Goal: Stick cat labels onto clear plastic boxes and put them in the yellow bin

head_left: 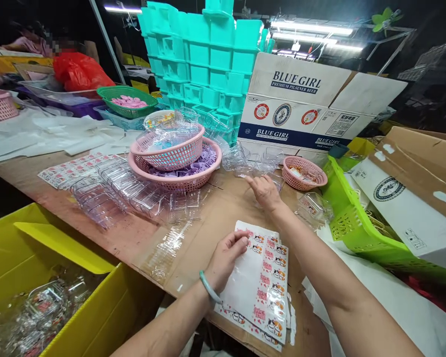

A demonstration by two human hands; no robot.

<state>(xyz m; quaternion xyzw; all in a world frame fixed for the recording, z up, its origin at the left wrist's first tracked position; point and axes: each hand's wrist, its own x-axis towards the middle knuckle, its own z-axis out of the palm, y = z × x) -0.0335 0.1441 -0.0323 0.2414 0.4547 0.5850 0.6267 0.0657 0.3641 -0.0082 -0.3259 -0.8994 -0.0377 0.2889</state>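
My left hand [228,255], with a pale green bangle [210,287] on its wrist, rests over the upper left of a sticker sheet [262,277]. Its thumb and fingers are drawn together; whatever is between them is hidden. Printed cats and pink lettering run down the sheet's right side, while much of its left part is bare white. More sheets lie underneath. Farther forward, my right hand [265,192] reaches to the clear plastic cases [269,161] at the back of the table. Its index finger is stretched out, apparently without a grip on any case.
Left of my hands lie rows of clear cases [130,186] and stacked pink baskets [178,183] with purple pieces. A small pink basket [305,173] and a green crate [353,213] stand right. A yellow bin [130,292] is at lower left. Teal crates [208,59] and a beer carton [297,104] rise behind.
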